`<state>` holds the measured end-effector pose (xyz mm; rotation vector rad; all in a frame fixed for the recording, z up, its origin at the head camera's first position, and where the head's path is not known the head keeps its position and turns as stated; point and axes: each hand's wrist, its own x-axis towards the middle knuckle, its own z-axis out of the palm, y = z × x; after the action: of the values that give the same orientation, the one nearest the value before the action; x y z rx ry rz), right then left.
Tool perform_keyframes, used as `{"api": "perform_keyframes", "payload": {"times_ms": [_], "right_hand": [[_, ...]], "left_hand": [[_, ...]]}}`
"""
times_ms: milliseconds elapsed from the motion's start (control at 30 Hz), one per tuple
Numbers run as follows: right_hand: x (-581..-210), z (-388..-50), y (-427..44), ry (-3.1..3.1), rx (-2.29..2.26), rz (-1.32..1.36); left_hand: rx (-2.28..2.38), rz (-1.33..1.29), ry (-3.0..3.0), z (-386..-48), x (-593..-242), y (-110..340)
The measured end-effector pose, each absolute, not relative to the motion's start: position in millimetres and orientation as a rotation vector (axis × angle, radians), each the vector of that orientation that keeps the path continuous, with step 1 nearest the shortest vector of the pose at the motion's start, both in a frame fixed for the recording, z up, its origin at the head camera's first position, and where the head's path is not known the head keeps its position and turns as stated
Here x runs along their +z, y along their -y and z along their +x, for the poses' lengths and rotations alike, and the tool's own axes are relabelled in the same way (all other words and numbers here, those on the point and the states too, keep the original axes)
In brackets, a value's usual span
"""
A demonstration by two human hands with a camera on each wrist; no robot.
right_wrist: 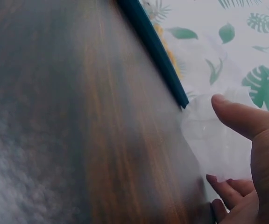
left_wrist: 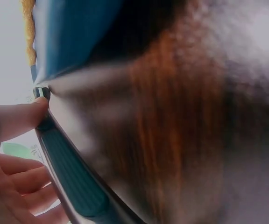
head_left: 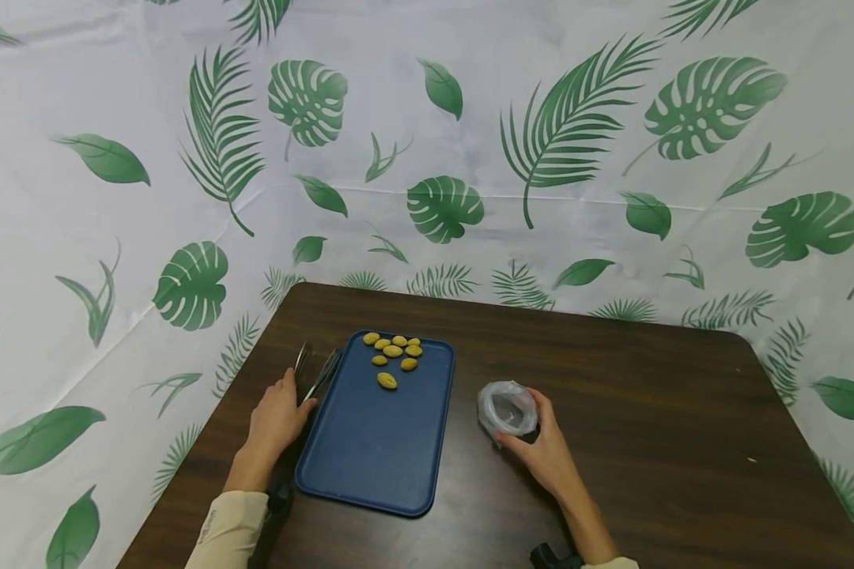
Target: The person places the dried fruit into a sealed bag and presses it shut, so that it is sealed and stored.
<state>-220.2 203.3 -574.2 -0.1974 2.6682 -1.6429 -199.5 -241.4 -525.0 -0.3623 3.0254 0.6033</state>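
Observation:
My left hand (head_left: 276,419) grips a pair of metal tongs (head_left: 323,374) beside the tray's left edge. In the left wrist view the thumb presses on the tongs' dark green grip (left_wrist: 74,172); the tongs' tips are out of that view. Several small yellow oval pieces (head_left: 393,352) lie at the far end of a blue tray (head_left: 373,450). To the right of the tray, my right hand (head_left: 546,448) holds a small cup-shaped container (head_left: 507,408) of clear, wrinkled plastic, thumb on the near side and fingers on the far side. Its opening faces up.
The dark wooden table (head_left: 648,419) stretches right of the cup, with a tiny pale scrap (head_left: 752,460) on it. A white cloth (head_left: 370,103) printed with green leaves hangs behind the table and along its sides.

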Motion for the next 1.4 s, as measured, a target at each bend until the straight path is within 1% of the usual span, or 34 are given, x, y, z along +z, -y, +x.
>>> {"api": "perform_keyframes", "payload": {"times_ms": [467, 967, 1233, 1400], "right_hand": [[-576, -219, -202, -2.713, -1.685, -0.210], [-579, -218, -204, -2.710, -1.681, -0.231], [-577, -218, -203, -2.676, -1.713, -0.221], [-577, -218, -203, -2.668, -1.708, -0.213]], "left_hand": [[0.736, -0.333, -3.028, -205, -526, 252], [0.852, -0.388, -3.118, -191, -518, 251], [0.838, -0.356, -3.152, -182, -508, 245], [0.833, -0.314, -3.202, -180, -509, 244]]}}
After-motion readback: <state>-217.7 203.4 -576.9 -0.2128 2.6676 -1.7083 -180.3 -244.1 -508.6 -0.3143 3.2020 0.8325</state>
